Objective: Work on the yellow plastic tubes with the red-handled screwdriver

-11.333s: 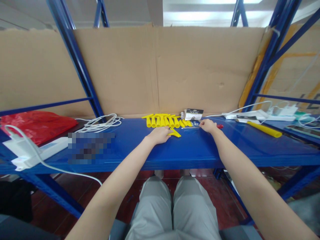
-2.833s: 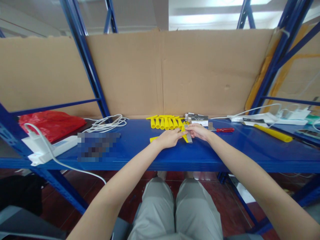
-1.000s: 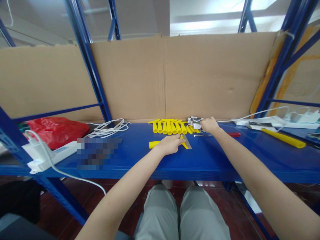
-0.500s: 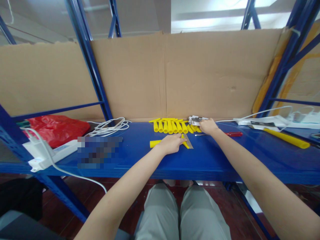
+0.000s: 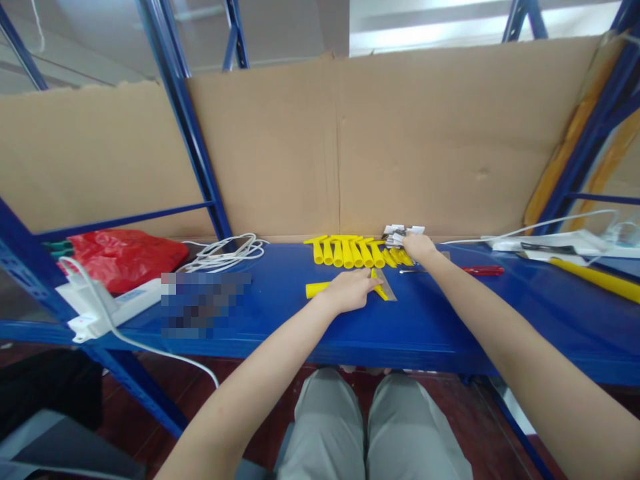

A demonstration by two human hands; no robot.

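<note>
My left hand (image 5: 353, 291) is wrapped round a yellow-handled scraper (image 5: 317, 290), its flat metal blade pointing right over the blue shelf. My right hand (image 5: 419, 247) reaches to a small heap of white and metallic pieces (image 5: 395, 235) at the back. Its fingers are bent against the heap, and whatever they pinch is too small to make out. Left of the heap stands a row of yellow T-shaped handles (image 5: 349, 255), with hollow ends facing me. Several small yellow parts (image 5: 397, 257) lie between that row and my right hand.
A red-handled screwdriver (image 5: 483, 271) lies under my right forearm. Coiled white cable (image 5: 225, 253), a red plastic bag (image 5: 127, 261) and a power strip (image 5: 135, 299) are on the left. A long yellow-handled tool (image 5: 597, 277) lies right. Cardboard (image 5: 280, 153) walls the back.
The whole view has shifted a little, so things appear farther right. My left hand still grips the scraper, and my right hand remains at the heap with its fingers slightly changed.
</note>
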